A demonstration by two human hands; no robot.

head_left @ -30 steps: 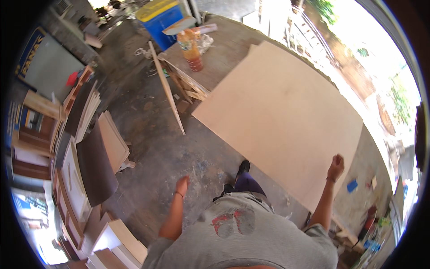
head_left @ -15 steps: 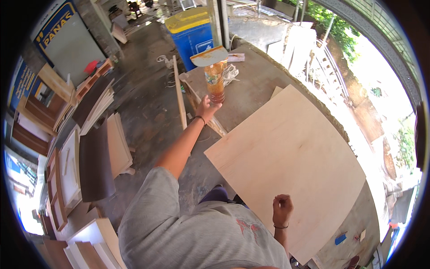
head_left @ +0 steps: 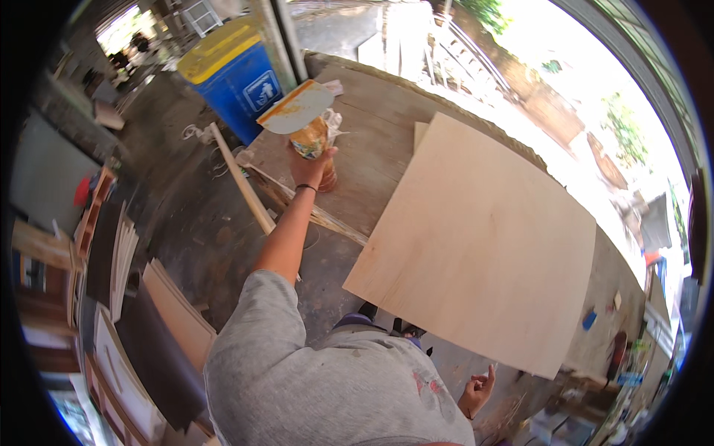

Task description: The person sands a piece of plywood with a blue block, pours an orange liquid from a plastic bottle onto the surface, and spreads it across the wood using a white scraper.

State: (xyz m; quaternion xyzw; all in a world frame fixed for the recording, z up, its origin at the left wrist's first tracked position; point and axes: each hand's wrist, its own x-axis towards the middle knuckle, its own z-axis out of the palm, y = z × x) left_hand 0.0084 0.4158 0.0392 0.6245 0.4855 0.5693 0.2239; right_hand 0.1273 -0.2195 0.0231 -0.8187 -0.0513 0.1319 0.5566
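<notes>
Left of upper centre, the left grip (head_left: 306, 165) curls around the orange bottle (head_left: 309, 141), which shows above and below it. The right grip (head_left: 477, 389), lower right, is loosely half-open.

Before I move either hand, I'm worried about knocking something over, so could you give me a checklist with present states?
1. Left hand wrapped around the bottle: ok, fingers and thumb close on it.
2. Grey flat blade secure at the bottle's top: cannot tell, contact is hidden.
3. Bottle's base resting on the worktop: cannot tell from this angle.
4. Right hand free: ok, nothing visible in it.
5. Wood panel fully supported: not ok, its left corner overhangs the floor.
</notes>
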